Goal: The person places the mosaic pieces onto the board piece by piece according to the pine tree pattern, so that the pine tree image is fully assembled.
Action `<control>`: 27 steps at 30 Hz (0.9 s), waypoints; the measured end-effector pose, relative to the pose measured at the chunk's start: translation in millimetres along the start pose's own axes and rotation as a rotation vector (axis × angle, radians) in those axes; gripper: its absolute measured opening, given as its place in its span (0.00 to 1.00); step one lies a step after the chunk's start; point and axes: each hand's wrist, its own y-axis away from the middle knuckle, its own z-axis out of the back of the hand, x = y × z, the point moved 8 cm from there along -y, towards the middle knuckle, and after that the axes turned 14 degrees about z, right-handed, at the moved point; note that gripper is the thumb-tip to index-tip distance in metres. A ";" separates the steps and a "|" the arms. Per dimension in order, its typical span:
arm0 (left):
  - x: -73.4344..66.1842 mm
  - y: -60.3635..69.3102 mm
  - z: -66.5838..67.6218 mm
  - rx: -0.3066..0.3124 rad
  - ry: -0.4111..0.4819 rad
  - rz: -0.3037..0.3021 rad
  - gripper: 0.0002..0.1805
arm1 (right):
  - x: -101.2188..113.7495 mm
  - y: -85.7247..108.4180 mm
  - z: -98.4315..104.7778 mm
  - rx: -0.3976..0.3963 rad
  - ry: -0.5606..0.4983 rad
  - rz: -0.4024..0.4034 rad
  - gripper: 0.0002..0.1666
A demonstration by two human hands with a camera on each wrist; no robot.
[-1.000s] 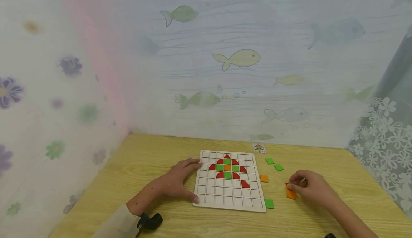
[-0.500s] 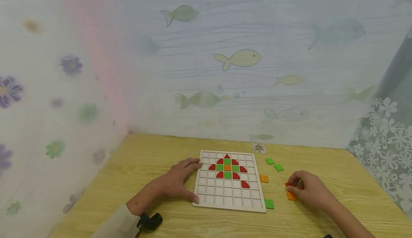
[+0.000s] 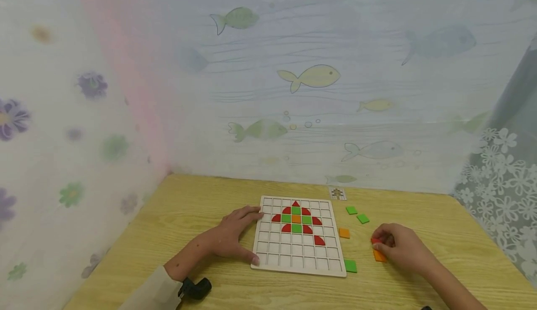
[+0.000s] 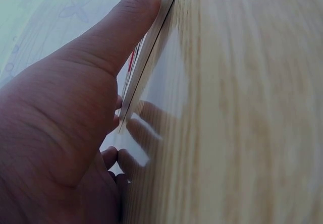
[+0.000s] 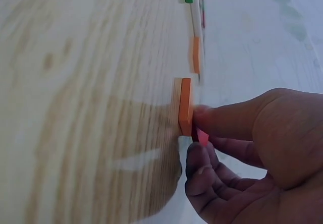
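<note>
In the head view a pale grid board (image 3: 278, 249) lies on the table, with red, green and orange pieces in its upper squares. My left hand (image 3: 228, 237) rests along its left edge, thumb at the lower corner and fingers at the upper side. Right of the board, my right hand (image 3: 402, 247) pinches a red piece (image 3: 375, 241) between thumb and fingers, beside an orange square (image 3: 380, 256) on the table. The right wrist view shows the thumb by the orange piece (image 5: 185, 105) and the red piece (image 5: 203, 137) partly hidden by the fingers.
Two green squares (image 3: 351, 210) lie right of the board's upper part. An orange square (image 3: 344, 233) and a green square (image 3: 350, 266) lie at its right edge. A small patterned card (image 3: 337, 193) sits behind, near the printed wall covering (image 3: 251, 161).
My right hand has shifted slightly, its fingers curling a little more about the red piece. The left hand and the board have stayed in place.
</note>
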 end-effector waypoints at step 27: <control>0.5 0.2 -0.6 0.009 -0.015 0.013 0.65 | 39.2 -18.7 -2.4 -0.049 -0.095 0.096 0.08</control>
